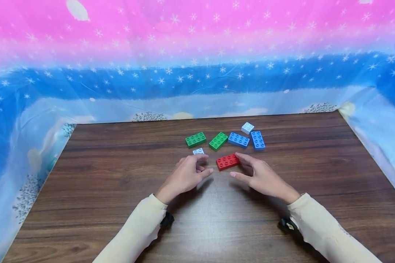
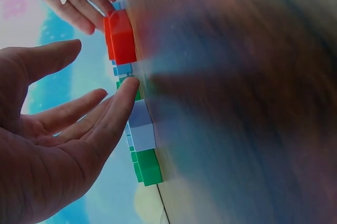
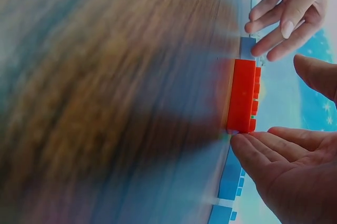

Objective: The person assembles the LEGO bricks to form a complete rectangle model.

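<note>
A red toy building brick [image 1: 227, 162] lies studs up on the wooden table. At its right end are the fingertips of my right hand [image 1: 264, 178], thumb held apart and fingers loosely extended; in the right wrist view they are right by the brick's end [image 3: 242, 97]. My left hand [image 1: 185, 174] hovers left of the red brick with relaxed fingers and nothing in its grasp. Just beyond its fingers sits a small white brick [image 1: 198, 151], partly hidden by that hand. In the left wrist view this pale brick [image 2: 141, 126] stands past the index finger.
Farther back lie two green bricks, one left [image 1: 195, 139] and one nearer the middle [image 1: 218, 141]. To their right are a blue brick [image 1: 238, 140], another blue brick [image 1: 258, 140] and a small white brick [image 1: 247, 127]. A patterned cloth [image 1: 197, 80] borders the table's back and sides.
</note>
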